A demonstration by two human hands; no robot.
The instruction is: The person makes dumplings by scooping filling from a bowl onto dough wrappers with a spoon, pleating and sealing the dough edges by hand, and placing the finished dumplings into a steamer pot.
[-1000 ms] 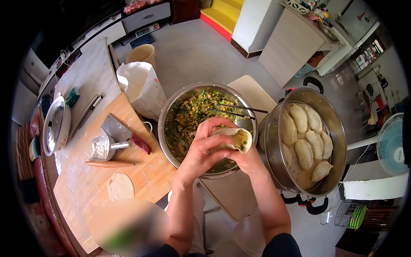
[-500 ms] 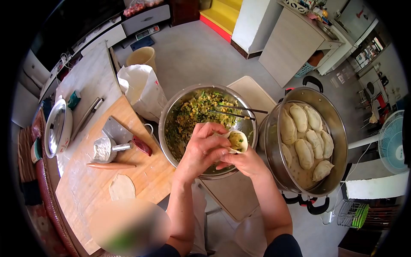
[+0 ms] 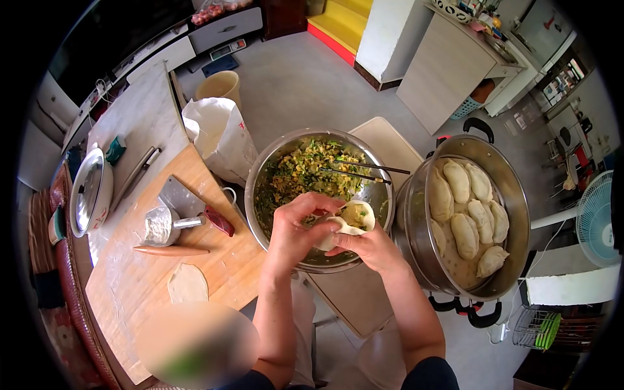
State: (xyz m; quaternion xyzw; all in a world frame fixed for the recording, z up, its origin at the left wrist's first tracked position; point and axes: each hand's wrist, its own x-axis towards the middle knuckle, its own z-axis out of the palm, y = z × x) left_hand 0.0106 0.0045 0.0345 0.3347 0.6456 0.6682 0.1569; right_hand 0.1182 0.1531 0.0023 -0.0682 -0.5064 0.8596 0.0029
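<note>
Yellow steps (image 3: 339,26) edge the grey floor (image 3: 305,81).

Far side: black TV (image 3: 107,45) at left, drawer unit (image 3: 226,28) beside it, bagged red-and-white items (image 3: 211,11) on top. Beige bin (image 3: 221,86) on floor. Yellow stairs (image 3: 339,25), red front edge, next to white pillar (image 3: 392,39). Right of that, counter (image 3: 432,68), light-blue basket (image 3: 464,108) under its end. Right edge: fan (image 3: 598,221), blue-green; below it, wire rack (image 3: 528,325) with green item (image 3: 549,330). Left edge: dark-red sofa (image 3: 73,286), part shown.
</note>
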